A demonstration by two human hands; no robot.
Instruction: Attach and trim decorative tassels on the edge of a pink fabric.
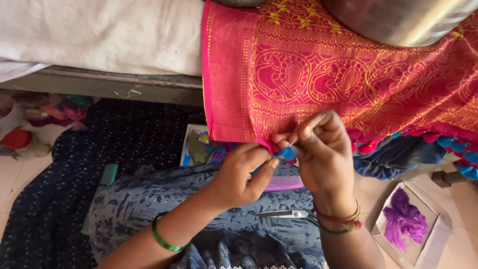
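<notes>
At lower right, an open cardboard box (437,234) on the floor holds a loose bundle of purple thread (404,220). At top right sits the curved side of a shiny metal pot (398,20), resting on a pink cloth (348,79) woven with gold paisley patterns. The cloth hangs down through the upper centre; its lower edge carries pink and blue tassels (448,144) toward the right. At the centre, the left hand (241,174) pinches a small blue tuft (288,153) at the cloth's hem, fingers closed narrowly. The right hand (318,149) grips a thin needle-like tool (311,125) just above the tuft. Small scissors (284,214) lie on the blue patterned lap fabric below. A pink comb (285,183) lies under the hands.
</notes>
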